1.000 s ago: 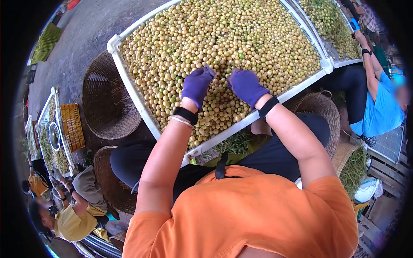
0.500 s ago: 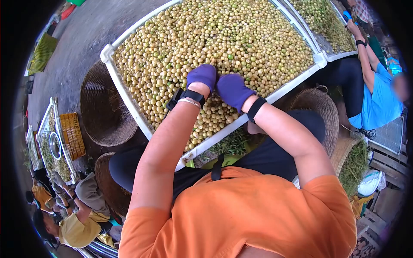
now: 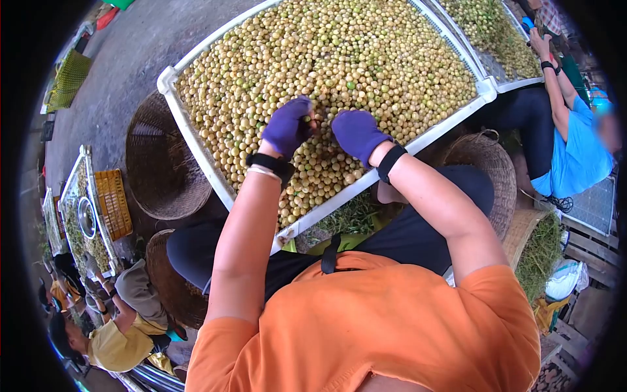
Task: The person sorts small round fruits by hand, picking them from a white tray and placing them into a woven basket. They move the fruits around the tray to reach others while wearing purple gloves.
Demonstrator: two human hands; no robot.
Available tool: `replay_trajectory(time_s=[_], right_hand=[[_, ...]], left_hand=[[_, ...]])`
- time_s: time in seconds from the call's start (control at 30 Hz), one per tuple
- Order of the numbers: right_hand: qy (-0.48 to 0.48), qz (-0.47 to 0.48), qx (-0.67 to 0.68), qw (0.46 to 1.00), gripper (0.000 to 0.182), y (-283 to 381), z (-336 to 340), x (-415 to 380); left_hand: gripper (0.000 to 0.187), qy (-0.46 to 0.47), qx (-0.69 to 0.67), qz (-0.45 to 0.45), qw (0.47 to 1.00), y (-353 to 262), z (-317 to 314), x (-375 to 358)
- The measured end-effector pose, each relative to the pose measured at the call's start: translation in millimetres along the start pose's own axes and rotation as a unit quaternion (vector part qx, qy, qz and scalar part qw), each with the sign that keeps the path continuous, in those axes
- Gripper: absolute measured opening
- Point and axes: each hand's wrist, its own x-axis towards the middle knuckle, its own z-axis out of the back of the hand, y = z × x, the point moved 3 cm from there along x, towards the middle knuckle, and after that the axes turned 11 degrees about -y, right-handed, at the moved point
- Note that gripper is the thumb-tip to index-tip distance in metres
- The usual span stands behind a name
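The small round fruit point(image 3: 261, 72) lies heaped in a broad, shallow white tray point(image 3: 330, 205) in front of you. They are tan to yellow, a few of them green, with skins that look smooth and fairly matte. Each one should weigh little and feel firm but bruise under a hard pinch, and it could roll out of a loose grip; take it across its widest part with thumb and fingertips. The loaded tray is probably heavy, with a stiff frame best held by two opposite rims.

Your left hand point(image 3: 287, 127), in a purple glove, is curled above the near part of the heap; you cannot tell whether its fingertips have closed on a fruit. Your right hand point(image 3: 358, 137), gloved alike, is bent in just beside it, its fingertips hidden, so its grip cannot be told either.

Left of the tray stands a deep, dark wicker basket point(image 3: 147, 157), with a second basket point(image 3: 166, 274) nearer you and a slotted yellow crate point(image 3: 116, 202) farther left. To the right are a paler woven basket point(image 3: 498, 173) and thin, tangled green stalks point(image 3: 539, 261). Beyond them sits a person in a blue shirt point(image 3: 578, 160).
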Motion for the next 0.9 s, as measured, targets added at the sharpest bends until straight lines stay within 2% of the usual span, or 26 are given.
replay_trajectory(time_s=[0.1,0.2,0.23,0.27,0.33,0.4,0.47,0.5,0.53,0.57,0.6,0.63,0.67,0.7,0.73,0.8,0.83,0.9], right_hand=[[0.006,-0.011,0.073,0.997,0.016,-4.0,-0.2,3.9],[0.043,-0.064,0.191,0.979,0.019,-16.8,6.4,10.7],[0.062,-0.089,0.237,0.965,0.021,-21.1,12.2,12.8],[0.054,-0.156,0.331,0.929,0.023,-28.4,20.0,13.5],[0.037,-0.282,0.502,0.817,0.029,-46.4,33.8,9.4],[0.014,-0.34,0.62,0.707,0.031,-64.9,42.6,2.1],[-0.007,-0.372,0.644,0.669,0.029,-82.7,51.1,-7.5],[-0.018,-0.383,0.659,0.647,0.029,-89.6,47.3,-10.3],[-0.03,-0.393,0.674,0.625,0.029,-96.5,43.9,-13.8],[-0.009,-0.377,0.638,0.671,0.026,-101.9,44.4,-19.3],[0.001,-0.348,0.565,0.748,0.026,-103.8,42.7,-20.7],[0.012,-0.315,0.487,0.815,0.026,-104.2,38.5,-22.1],[0.022,-0.278,0.402,0.872,0.025,-103.3,33.6,-23.7],[0.013,-0.204,0.285,0.937,0.023,-100.5,30.6,-25.2],[-0.005,-0.158,0.244,0.957,0.022,-98.8,20.7,-29.5],[-0.043,-0.068,0.156,0.984,0.019,-89.8,19.2,-33.3],[-0.027,-0.069,0.117,0.99,0.017,-87.1,16.2,-38.1],[-0.021,-0.075,0.078,0.994,0.014,-81.4,8.2,-39.1]], left_hand=[[0.01,0.04,-0.191,0.009,0.981,3.9,8.1,-5.7],[0.01,0.009,-0.218,0.007,0.976,4.9,12.4,-15.4],[0.009,0.022,-0.159,-0.003,0.987,7.3,13.4,-14.9],[0.009,0.036,-0.1,-0.013,0.994,11.0,15.2,-11.5],[0.009,0.064,0.016,-0.032,0.997,17.7,16.9,-6.2],[0.01,-0.004,0.042,-0.016,0.999,19.8,-1.4,-17.0],[0.013,-0.043,0.066,-0.006,0.997,19.8,-12.6,-22.5],[0.021,0.001,0.068,-0.044,0.997,25.5,-13.6,-16.9],[0.023,0.006,0.081,-0.04,0.996,28.8,-16.8,-13.0],[0.025,0.01,0.094,-0.036,0.995,31.9,-22.4,-8.9],[0.027,0.014,0.108,-0.033,0.994,31.5,-32.0,-9.2],[0.03,-0.031,0.167,-0.071,0.983,31.8,-42.8,-9.6],[0.031,-0.059,0.358,-0.088,0.928,38.9,-44.6,11.5],[0.029,-0.046,0.489,-0.179,0.852,34.1,-53.6,15.1],[0.027,-0.031,0.606,-0.264,0.75,32.4,-62.4,15.9],[0.029,-0.029,0.672,-0.262,0.692,38.4,-71.5,20.4],[0.031,-0.029,0.703,-0.261,0.661,40.6,-75.3,22.9],[0.032,-0.022,0.722,-0.271,0.636,44.4,-79.3,23.5]])
